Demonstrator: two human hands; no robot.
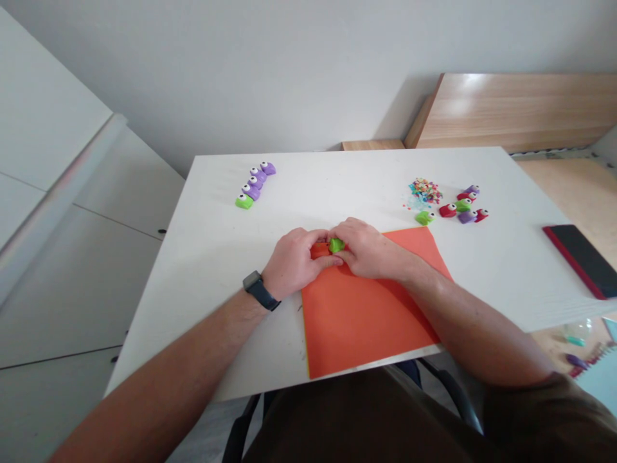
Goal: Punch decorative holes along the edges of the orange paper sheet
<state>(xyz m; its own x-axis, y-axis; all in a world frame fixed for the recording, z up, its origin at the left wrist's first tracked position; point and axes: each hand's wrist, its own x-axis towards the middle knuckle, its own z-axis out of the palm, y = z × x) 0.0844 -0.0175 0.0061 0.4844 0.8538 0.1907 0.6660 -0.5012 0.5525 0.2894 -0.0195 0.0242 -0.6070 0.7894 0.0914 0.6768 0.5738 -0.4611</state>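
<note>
Gripping a small, soft-looking bright-green lump [337, 245] in the right hand [369, 249], fingers and thumb bent round it, at ctr of frame, above the upper-left part of a flat, smooth orange sheet w/ thin yellow edge [369, 321]. Curled in from the left, w/ thumb reaching just below the lump and close to the other thumb: left hand [295, 258]; can't tell if gripping the lump too. Partly hidden by fingers, so full shape of lump unclear. Covered on its R side by the bare right forearm [457, 315]. Strapped round the left wrist, a dark, square-faced watch [261, 290]. Lying under it all, a pale, matte white tabletop [193, 257]. Lined up in a slanting row, upper left of frame: four rounded purple figures w/ bulging white eyes [255, 182], plus a similar green one [244, 202] at the lower end. Heaped at upper right, tiny multicolored bits [427, 190], w/ translucent bluish pcs [418, 203] just below. Grouped nearby, glossy red, green & purple eyed figures [463, 205], w/ another green one [425, 218] just L of them. Set near the R edge of frame, a flat, dark rectangular slab w/ red side [583, 257].
</note>
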